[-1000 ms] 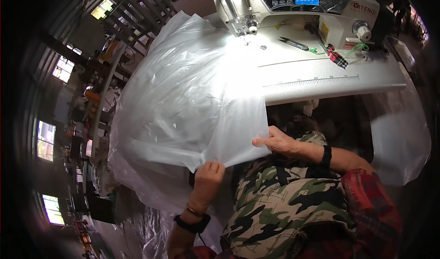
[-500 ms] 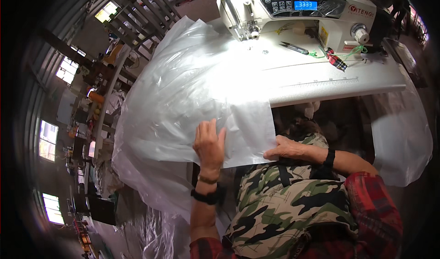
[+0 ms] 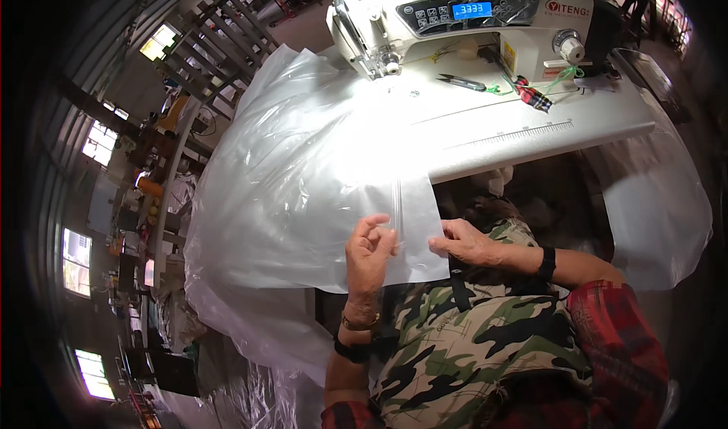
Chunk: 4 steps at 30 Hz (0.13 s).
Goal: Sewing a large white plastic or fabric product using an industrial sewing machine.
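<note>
A large, translucent plastic sheet (image 3: 265,224) spreads over the left of the sewing table and hangs down toward my lap. On top of it, near its front edge, is my left hand (image 3: 368,262), fingers curled in toward the thumb. A narrow upright fold in the plastic runs down to those fingertips, which seem to pinch it. My right hand (image 3: 469,245) grips the sheet's right edge near the corner, its thumb on top; the other fingers are partly hidden. Beyond both hands stands a white sewing machine (image 3: 455,19), its needle area washed out by bright light.
Thread snips (image 3: 462,82) and a red plaid cloth bundle (image 3: 533,95) with green cord lie on the sewing table (image 3: 546,137). More clear plastic (image 3: 656,216) hangs at the right. A camouflage apron (image 3: 470,330) covers my lap. Cluttered shelving (image 3: 163,209) lines the left.
My left hand has shifted right and its spread fingers have curled, with a fold now in the plastic beside them. My right hand stays at the sheet's edge. The view has turned slightly.
</note>
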{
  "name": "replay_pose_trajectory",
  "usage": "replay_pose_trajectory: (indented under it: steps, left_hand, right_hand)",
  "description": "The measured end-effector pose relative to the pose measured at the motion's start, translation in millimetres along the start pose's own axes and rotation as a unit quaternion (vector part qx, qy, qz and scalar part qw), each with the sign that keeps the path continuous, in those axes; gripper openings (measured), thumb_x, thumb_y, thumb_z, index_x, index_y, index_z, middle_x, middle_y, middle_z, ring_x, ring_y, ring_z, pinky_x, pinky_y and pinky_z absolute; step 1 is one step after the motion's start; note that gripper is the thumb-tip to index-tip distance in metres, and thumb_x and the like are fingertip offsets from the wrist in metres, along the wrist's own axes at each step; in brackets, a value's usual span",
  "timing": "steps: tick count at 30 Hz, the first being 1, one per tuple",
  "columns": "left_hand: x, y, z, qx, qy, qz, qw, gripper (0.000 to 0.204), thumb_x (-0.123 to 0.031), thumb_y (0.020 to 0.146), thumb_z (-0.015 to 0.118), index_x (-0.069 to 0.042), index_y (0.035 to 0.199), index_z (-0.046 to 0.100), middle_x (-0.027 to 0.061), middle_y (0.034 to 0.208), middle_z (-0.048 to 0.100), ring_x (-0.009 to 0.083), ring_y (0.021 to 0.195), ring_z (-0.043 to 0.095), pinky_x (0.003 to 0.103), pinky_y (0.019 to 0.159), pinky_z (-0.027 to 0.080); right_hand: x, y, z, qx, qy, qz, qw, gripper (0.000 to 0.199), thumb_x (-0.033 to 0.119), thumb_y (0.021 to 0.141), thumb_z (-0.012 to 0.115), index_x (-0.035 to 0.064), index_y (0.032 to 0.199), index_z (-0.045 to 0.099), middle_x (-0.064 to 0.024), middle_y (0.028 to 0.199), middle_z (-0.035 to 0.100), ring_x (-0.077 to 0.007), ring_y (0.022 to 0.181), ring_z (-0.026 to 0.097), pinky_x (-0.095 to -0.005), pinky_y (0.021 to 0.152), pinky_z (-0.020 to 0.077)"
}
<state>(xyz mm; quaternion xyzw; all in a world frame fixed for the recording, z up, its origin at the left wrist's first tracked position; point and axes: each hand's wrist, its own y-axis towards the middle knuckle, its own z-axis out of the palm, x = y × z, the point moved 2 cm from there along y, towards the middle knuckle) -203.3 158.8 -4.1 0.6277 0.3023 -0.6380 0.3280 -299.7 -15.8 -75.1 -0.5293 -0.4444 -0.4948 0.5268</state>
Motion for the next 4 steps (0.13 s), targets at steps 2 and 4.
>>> replay_pose_trajectory:
  steps: [2, 4]
  left_hand:
    - [8.5, -1.5, 2.2, 0.022, -0.005, -0.028, 0.999, 0.031, -0.004, 0.094, 0.061, 0.0, 0.124, 0.056, 0.0, 0.076, 0.061, 0.0074, 0.069, 0.055, 0.021, 0.064, 0.044]
    - [14.7, 1.3, 3.2, 0.05, 0.069, -0.035, 0.996, 0.038, -0.006, 0.095, 0.06, 0.002, 0.131, 0.051, 0.0022, 0.079, 0.063, 0.0076, 0.07, 0.056, 0.022, 0.066, 0.045]
  right_hand:
    - [1.5, -2.5, -0.6, 0.008, -0.117, 0.008, 0.993, 0.031, 0.029, 0.091, 0.059, -0.0024, 0.09, 0.062, -0.0031, 0.07, 0.057, -0.0132, 0.063, 0.05, -0.032, 0.059, 0.0433]
    - [3.8, -7.8, 2.0, 0.005, -0.17, -0.03, 0.985, 0.033, 0.032, 0.092, 0.057, 0.0002, 0.095, 0.066, -0.0065, 0.076, 0.067, -0.0259, 0.064, 0.058, -0.0379, 0.063, 0.0461]
